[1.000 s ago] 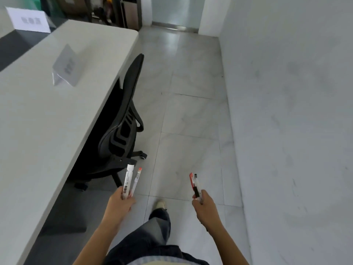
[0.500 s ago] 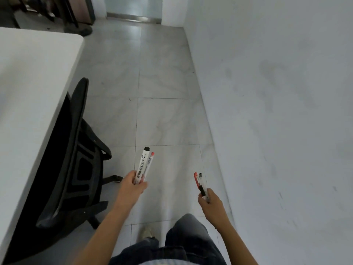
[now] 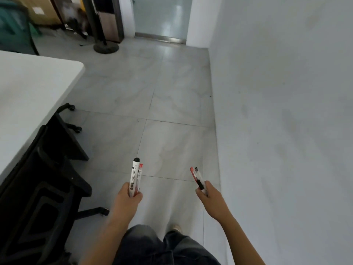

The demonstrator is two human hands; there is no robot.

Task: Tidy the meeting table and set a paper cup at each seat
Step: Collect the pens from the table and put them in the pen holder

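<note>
A narrow strip of pale grey tiled floor (image 3: 168, 104) runs ahead between a white wall (image 3: 286, 111), to the right of the right hand, and the white desk (image 3: 28, 88), up and to the left of the left hand. At the far end, well beyond both hands, stands a frosted glass door (image 3: 162, 16); left of it a round dark stand base (image 3: 106, 48) sits on the tiles, with blurred brown boxes behind.

A black office chair (image 3: 38, 178) stands just left of the left hand, its back against the desk edge and its wheeled legs spread on the floor.

The left hand (image 3: 127, 199) is curled round two markers held side by side and pointing up and away: a white marker with a black cap (image 3: 134, 175) and, touching its right side, a slimmer marker with a red cap (image 3: 140, 172).

The right hand (image 3: 210, 196), level with the left and near the wall, pinches two thin pens together between thumb and fingers: a red pen (image 3: 193, 174) and a clear pen with black trim (image 3: 199, 178), both tilted up and to the left.

Below the hands show dark trousers (image 3: 152, 247) and the toe of a light shoe (image 3: 176, 227) on the tiles.
</note>
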